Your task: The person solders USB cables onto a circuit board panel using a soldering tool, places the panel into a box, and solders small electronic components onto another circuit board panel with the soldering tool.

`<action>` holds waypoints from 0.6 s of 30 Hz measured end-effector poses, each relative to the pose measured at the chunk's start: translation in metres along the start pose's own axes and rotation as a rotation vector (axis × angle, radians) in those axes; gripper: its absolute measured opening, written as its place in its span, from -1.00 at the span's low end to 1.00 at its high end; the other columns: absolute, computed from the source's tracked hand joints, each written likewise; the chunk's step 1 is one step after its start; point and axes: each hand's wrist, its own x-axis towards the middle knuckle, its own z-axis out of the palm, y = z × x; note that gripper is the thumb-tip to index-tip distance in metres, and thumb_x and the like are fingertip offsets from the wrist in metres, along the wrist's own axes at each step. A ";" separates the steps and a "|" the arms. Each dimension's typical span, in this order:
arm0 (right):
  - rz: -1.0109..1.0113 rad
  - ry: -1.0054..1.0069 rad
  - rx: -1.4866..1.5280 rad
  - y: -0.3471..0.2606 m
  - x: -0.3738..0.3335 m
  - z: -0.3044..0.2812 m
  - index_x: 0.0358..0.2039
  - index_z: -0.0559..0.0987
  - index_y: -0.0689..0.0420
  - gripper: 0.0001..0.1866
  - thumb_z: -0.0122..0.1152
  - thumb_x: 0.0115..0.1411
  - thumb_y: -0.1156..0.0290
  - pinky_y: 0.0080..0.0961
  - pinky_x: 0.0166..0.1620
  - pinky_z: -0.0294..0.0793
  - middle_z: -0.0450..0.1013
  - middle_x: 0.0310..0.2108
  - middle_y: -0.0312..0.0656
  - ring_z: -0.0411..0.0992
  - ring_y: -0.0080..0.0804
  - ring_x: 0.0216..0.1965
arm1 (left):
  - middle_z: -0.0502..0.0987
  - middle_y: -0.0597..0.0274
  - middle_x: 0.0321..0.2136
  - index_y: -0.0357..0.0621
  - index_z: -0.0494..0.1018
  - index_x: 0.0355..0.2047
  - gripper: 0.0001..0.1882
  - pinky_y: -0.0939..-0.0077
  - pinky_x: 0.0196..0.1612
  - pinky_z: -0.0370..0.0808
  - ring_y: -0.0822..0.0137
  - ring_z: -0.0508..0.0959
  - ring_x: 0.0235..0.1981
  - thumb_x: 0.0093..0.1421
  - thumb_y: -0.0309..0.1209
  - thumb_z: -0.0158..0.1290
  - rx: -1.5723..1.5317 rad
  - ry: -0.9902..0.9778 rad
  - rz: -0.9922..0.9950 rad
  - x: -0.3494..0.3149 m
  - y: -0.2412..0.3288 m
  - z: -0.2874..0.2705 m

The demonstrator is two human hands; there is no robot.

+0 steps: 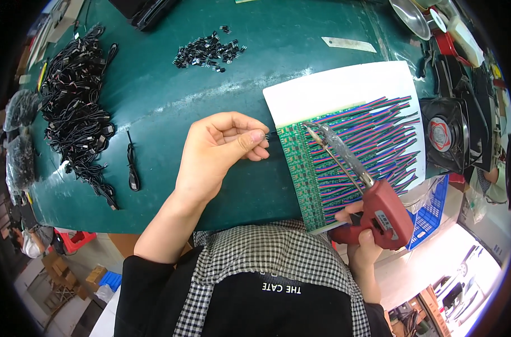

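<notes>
My left hand (219, 149) pinches a small black component (273, 136) between thumb and fingertips, at the left edge of a green circuit board panel (296, 163). The fingers cover most of the component. My right hand (363, 244) is wrapped round the handle of a red soldering gun (387, 216). Its long metal tip reaches over the panel's upper left corner; whether it touches the board I cannot tell. Rows of red, blue, black and green wires (368, 143) run rightward from the panel. Panel and wires lie on a white sheet (340, 84).
A pile of small black components (208, 51) lies farther back on the green table (154, 112). Bundled black cables (76, 106) are heaped at left, with one coiled cable (132, 163) beside them. A metal strip (350, 44) lies back right; a black fan (443, 133) stands at right.
</notes>
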 end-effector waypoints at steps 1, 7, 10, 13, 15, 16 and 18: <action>-0.023 0.037 -0.026 0.000 0.001 0.000 0.07 0.26 0.35 -0.26 0.28 0.06 0.08 -0.30 -0.11 0.46 0.43 -0.15 0.03 0.47 -0.17 -0.18 | 0.55 0.15 -0.47 -0.36 0.48 -0.31 -0.87 0.61 -0.33 0.52 0.40 0.57 -0.44 0.15 -0.53 0.07 0.003 -0.001 -0.004 -0.001 0.000 0.002; -0.022 -0.032 -0.004 0.001 0.001 0.001 0.09 0.24 0.34 -0.26 0.26 0.07 0.08 -0.23 0.02 0.39 0.42 -0.12 0.08 0.43 -0.09 -0.07 | 0.56 0.12 -0.44 -0.36 0.48 -0.31 -0.89 0.60 -0.33 0.53 0.36 0.60 -0.39 0.15 -0.57 0.06 0.020 0.046 -0.072 -0.007 -0.001 0.011; -0.024 -0.039 -0.033 0.002 0.000 0.000 0.10 0.24 0.34 -0.26 0.26 0.07 0.09 -0.23 0.02 0.39 0.42 -0.12 0.04 0.42 -0.11 -0.07 | 0.56 0.12 -0.45 -0.35 0.45 -0.37 -0.95 0.60 -0.34 0.53 0.38 0.59 -0.41 0.14 -0.59 0.03 0.120 0.058 -0.023 -0.005 -0.001 0.016; 0.031 -0.083 0.051 0.002 -0.004 -0.002 0.08 0.28 0.34 -0.28 0.27 0.07 0.10 -0.32 -0.04 0.40 0.43 -0.12 -0.04 0.44 -0.23 -0.10 | 0.55 0.12 -0.47 -0.29 0.36 -0.34 -0.92 0.62 -0.37 0.50 0.37 0.58 -0.47 0.14 -0.60 0.01 0.210 0.069 0.012 -0.003 -0.003 0.021; 0.051 -0.116 -0.008 0.000 -0.006 -0.006 0.07 0.30 0.35 -0.29 0.29 0.06 0.12 -0.37 -0.09 0.40 0.45 -0.15 -0.07 0.45 -0.29 -0.18 | 0.54 0.14 -0.47 -0.24 0.25 -0.26 -0.81 0.62 -0.38 0.48 0.38 0.57 -0.46 0.14 -0.61 0.01 0.204 0.081 0.006 -0.002 -0.004 0.024; 0.026 -0.132 -0.050 0.000 -0.007 -0.007 0.07 0.31 0.36 -0.30 0.30 0.05 0.15 -0.42 -0.14 0.41 0.46 -0.19 -0.11 0.47 -0.36 -0.25 | 0.54 0.14 -0.47 -0.24 0.25 -0.26 -0.81 0.62 -0.38 0.48 0.38 0.57 -0.46 0.14 -0.61 0.01 0.218 0.089 -0.006 -0.001 -0.004 0.024; 0.043 -0.121 -0.171 0.000 -0.009 -0.008 0.06 0.32 0.37 -0.30 0.32 0.03 0.16 -0.44 -0.19 0.40 0.47 -0.22 -0.12 0.47 -0.40 -0.33 | 0.53 0.15 -0.47 -0.19 0.18 -0.22 -0.73 0.63 -0.38 0.48 0.40 0.56 -0.45 0.13 -0.62 0.01 0.261 0.062 0.001 0.002 -0.005 0.024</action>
